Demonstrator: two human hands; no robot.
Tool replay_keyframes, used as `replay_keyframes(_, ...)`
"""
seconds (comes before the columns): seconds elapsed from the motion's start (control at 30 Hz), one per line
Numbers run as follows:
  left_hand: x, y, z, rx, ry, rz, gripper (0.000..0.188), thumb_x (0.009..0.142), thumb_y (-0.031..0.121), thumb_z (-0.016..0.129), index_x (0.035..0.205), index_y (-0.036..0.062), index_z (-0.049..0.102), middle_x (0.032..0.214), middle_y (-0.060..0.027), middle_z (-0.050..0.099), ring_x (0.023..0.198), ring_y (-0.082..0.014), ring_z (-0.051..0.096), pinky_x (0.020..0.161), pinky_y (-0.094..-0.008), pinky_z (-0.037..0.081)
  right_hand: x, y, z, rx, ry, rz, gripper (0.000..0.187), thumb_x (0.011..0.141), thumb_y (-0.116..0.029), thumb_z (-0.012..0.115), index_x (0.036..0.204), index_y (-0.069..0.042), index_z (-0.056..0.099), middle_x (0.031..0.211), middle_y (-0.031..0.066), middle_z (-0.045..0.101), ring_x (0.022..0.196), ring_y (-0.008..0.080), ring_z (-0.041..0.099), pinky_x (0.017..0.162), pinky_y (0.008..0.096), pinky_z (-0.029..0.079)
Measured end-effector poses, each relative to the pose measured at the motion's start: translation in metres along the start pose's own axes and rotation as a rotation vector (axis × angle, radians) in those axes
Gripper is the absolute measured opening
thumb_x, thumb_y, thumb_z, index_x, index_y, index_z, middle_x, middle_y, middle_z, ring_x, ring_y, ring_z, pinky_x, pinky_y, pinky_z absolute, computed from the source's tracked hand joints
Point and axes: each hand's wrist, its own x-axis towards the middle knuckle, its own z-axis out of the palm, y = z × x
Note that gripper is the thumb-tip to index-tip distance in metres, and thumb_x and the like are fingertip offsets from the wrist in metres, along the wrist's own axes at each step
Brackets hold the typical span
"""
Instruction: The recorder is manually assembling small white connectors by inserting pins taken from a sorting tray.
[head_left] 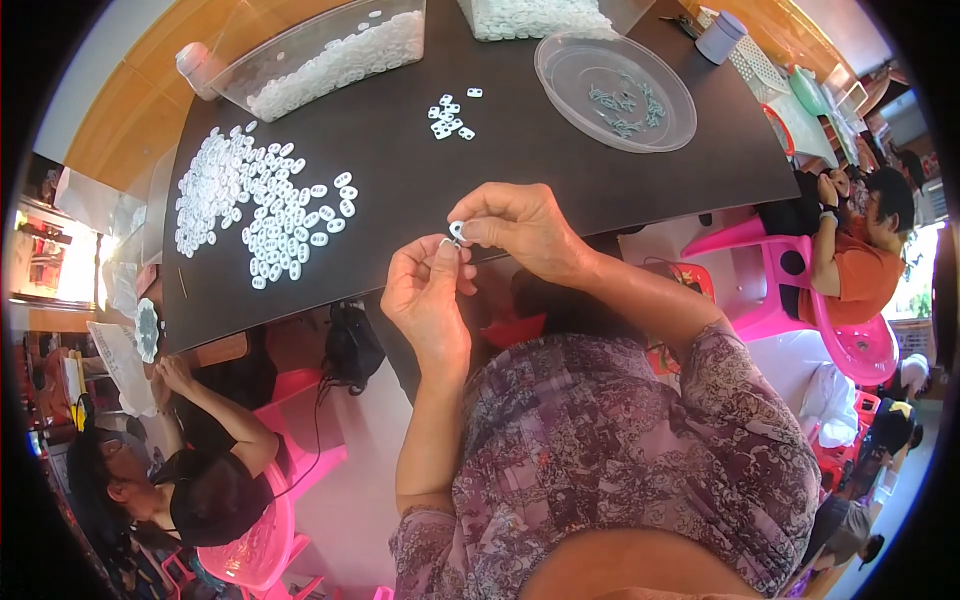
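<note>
My two hands meet over the table's near edge, fingertips almost touching. Between the thumb and fingers of my right hand is a small white oval plastic piece with a dark hole. My left hand pinches just below it, closed on a tiny part too small to name. Beyond my hands lies a small group of white squarish pieces with dark holes. To the left spreads a big pile of white oval pieces with dark marks.
A clear round lid holding small grey-green parts lies at the right on the dark table. Clear tubs of white pieces stand at the back. Other people sit on pink chairs at left and right.
</note>
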Motion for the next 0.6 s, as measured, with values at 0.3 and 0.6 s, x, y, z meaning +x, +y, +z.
replay_keyframes(0.3, 0.0, -0.006, 0.004, -0.043, 0.005, 0.03, 0.01, 0.085, 0.004, 0.06, 0.09, -0.0038, 0.057, 0.072, -0.0086, 0.061, 0.056, -0.0119, 0.057, 0.047, -0.022, 0.046, -0.001, 0.008, 0.009, -0.037, 0.075, -0.096, 0.01, 0.084, -0.002, 0.056, 0.089, 0.005, 0.061, 0.075, 0.006, 0.059, 0.065, 0.0087, 0.057, 0.059, 0.0242, 0.047)
replay_keyframes(0.6, -0.001, -0.008, 0.007, -0.025, 0.024, 0.057, 0.016, 0.085, 0.001, 0.059, 0.098, -0.0075, 0.057, 0.072, -0.0088, 0.061, 0.057, -0.013, 0.058, 0.047, -0.023, 0.048, -0.005, 0.004, 0.011, -0.182, 0.093, -0.132, 0.012, 0.085, 0.0, 0.053, 0.093, 0.003, 0.062, 0.082, 0.0078, 0.057, 0.071, 0.0115, 0.058, 0.065, 0.0249, 0.047)
